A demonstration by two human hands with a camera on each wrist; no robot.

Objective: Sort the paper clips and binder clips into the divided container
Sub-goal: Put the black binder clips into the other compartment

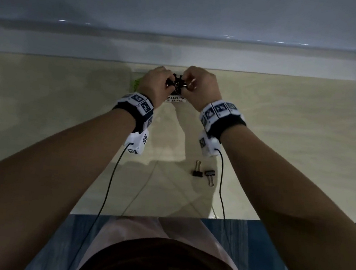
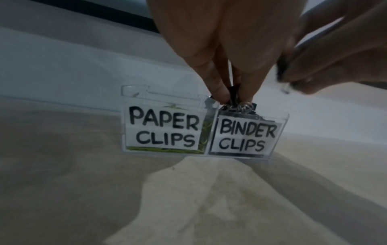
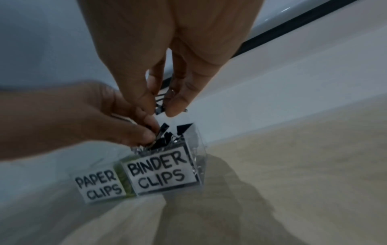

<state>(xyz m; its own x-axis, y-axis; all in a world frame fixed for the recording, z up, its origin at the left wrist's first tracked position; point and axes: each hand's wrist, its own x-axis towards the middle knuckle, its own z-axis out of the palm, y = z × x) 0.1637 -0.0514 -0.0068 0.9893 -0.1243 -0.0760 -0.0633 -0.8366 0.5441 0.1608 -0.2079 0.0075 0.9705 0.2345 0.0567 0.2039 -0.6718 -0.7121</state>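
sorting looks nearly finished, judging by how things lie: the table carries only two loose binder clips near its front edge, well apart from the divided container at the far edge, and no loose paper clips show on it. the container's left compartment, labelled paper clips, holds green paper clips; the right one, labelled binder clips, is heaped with black clips to its rim. both hands work over that right compartment. the left hand pinches a black binder clip between thumb and finger, just above the pile. the right hand has thumb and fingertips drawn together on another black clip, higher up. what is left, as i judge it, is dropping these two and fetching the pair on the table.

the head view alone shows the two waiting clips, but there the hands hide the container almost wholly. the wrist views give both labels and the fill of each compartment; they are blurred, so whether the left hand's clip touches the heap i cannot tell.
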